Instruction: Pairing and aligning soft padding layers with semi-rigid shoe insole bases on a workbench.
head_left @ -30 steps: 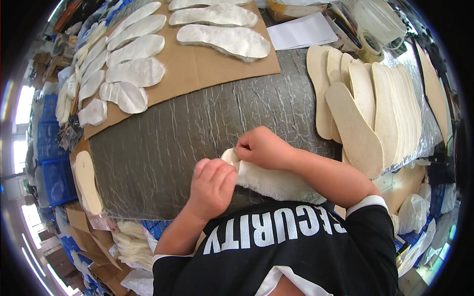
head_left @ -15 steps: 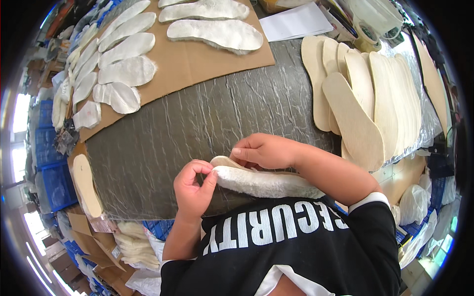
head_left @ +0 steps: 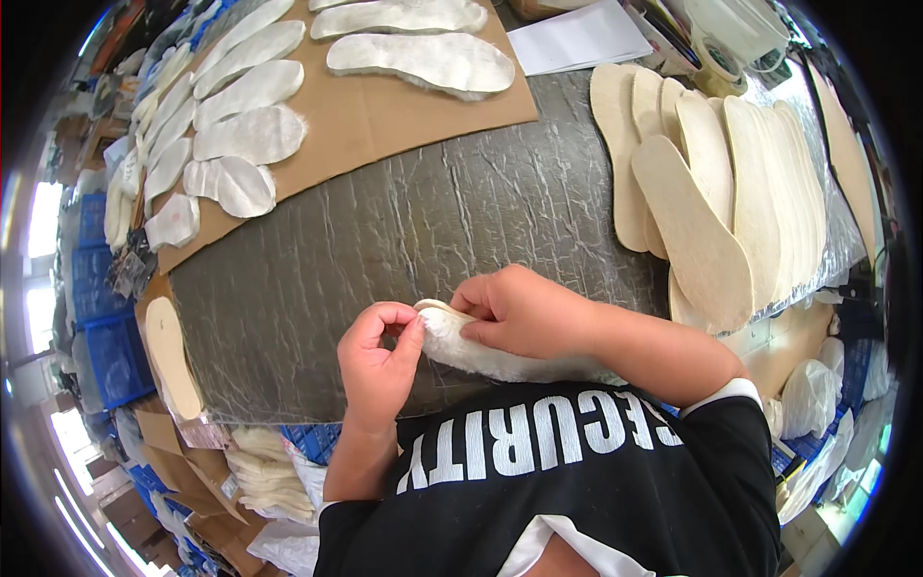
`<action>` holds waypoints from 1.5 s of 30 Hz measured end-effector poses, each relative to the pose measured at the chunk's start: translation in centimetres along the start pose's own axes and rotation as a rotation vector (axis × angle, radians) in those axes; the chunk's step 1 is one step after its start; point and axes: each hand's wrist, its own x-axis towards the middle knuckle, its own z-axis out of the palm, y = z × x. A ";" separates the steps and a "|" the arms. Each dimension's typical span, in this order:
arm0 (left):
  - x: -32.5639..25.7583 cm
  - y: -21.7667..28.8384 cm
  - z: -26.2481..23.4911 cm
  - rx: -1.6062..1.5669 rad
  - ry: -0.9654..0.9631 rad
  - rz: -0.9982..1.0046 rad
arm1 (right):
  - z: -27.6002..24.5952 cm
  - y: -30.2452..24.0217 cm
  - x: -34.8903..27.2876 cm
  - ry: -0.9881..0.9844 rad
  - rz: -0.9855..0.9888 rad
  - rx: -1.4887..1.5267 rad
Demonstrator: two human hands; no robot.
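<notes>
A white fleecy insole [head_left: 461, 348] lies along the near edge of the grey wrapped table [head_left: 385, 240], close to my chest. My left hand [head_left: 377, 361] pinches its toe end between thumb and fingers. My right hand [head_left: 524, 313] lies on top of the insole and grips it near the same end, with the forearm covering the insole's far half.
A row of tan flat insoles [head_left: 711, 192] overlaps at the right. A brown cardboard sheet [head_left: 385, 115] at the back left carries several white fleecy insoles [head_left: 423, 60]. One tan insole [head_left: 171, 356] lies at the table's left edge. White papers [head_left: 577, 38] sit at the back. Blue crates [head_left: 106, 337] stand left.
My left hand has gone from lying flat on the insole to pinching its toe end. The insole and my right hand have shifted slightly nearer and to the left.
</notes>
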 end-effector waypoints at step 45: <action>0.3 1.1 -0.2 -0.208 -0.100 0.056 | 0.1 -1.5 -1.5 0.210 -0.185 -0.113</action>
